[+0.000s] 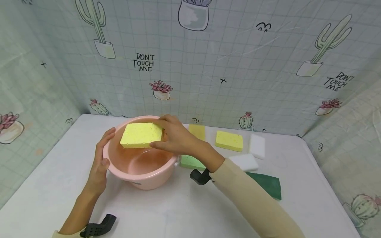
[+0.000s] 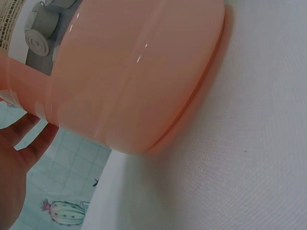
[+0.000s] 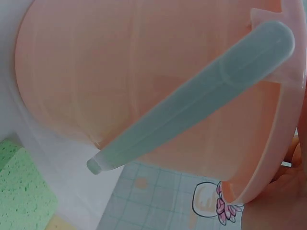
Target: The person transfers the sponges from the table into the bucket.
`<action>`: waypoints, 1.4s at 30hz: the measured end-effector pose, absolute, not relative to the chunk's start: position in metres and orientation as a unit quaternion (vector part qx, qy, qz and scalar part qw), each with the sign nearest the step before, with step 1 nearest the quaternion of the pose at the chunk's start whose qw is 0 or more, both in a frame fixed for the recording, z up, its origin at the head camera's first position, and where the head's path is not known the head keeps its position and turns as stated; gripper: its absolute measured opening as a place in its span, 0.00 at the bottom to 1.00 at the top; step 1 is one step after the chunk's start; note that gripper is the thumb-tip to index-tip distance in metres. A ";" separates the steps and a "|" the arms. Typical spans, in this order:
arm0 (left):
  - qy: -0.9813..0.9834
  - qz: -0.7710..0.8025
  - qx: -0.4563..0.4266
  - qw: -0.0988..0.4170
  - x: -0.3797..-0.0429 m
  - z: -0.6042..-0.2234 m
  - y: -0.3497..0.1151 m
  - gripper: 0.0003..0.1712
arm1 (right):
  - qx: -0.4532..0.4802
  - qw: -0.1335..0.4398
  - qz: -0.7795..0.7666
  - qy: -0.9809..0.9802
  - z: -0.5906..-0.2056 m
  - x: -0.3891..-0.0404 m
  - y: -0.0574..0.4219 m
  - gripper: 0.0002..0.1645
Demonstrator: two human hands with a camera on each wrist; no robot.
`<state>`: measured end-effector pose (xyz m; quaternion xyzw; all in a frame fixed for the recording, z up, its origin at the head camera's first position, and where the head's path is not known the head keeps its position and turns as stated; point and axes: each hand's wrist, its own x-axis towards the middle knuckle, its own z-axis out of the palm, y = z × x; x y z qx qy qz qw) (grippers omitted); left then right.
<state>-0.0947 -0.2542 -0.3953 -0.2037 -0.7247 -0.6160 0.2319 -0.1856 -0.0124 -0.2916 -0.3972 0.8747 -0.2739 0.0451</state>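
Note:
My right hand (image 1: 181, 137) pinches a thick yellow sponge (image 1: 140, 135) over the mouth of a pink plastic bucket (image 1: 154, 178), thumb at its near edge and fingers at its far side. My left hand (image 1: 99, 165) holds the bucket's left side, thumb at the rim and fingers along the outer wall. In the left wrist view, its fingertips (image 2: 41, 136) touch the bucket under the rim, beside a printed label. A pale handle (image 3: 201, 96) hangs down the bucket's outer wall in the right wrist view, where the held sponge is hidden.
Right of the bucket lie another yellow sponge (image 1: 229, 141), a darker yellow piece (image 1: 197, 131), a green sponge (image 1: 191, 162), two white sponges (image 1: 257, 146) and a dark green scouring pad (image 1: 269, 185), partly under my right sleeve. A printed cloth (image 1: 208, 82) hangs behind the white table (image 1: 178, 215).

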 end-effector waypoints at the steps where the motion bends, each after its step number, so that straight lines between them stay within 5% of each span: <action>1: -0.726 -0.615 -0.203 0.232 -0.095 -0.395 -0.254 0.36 | -0.398 0.044 -0.271 0.875 -0.292 -0.186 -0.013 0.41; 26: -0.720 -0.628 -0.193 0.224 -0.092 -0.399 -0.253 0.36 | -0.401 0.075 -0.248 0.879 -0.290 -0.183 -0.012 0.39; 42: -0.707 -0.632 -0.213 0.235 -0.095 -0.398 -0.254 0.36 | -0.416 -0.034 -0.338 0.844 -0.297 -0.176 0.037 0.28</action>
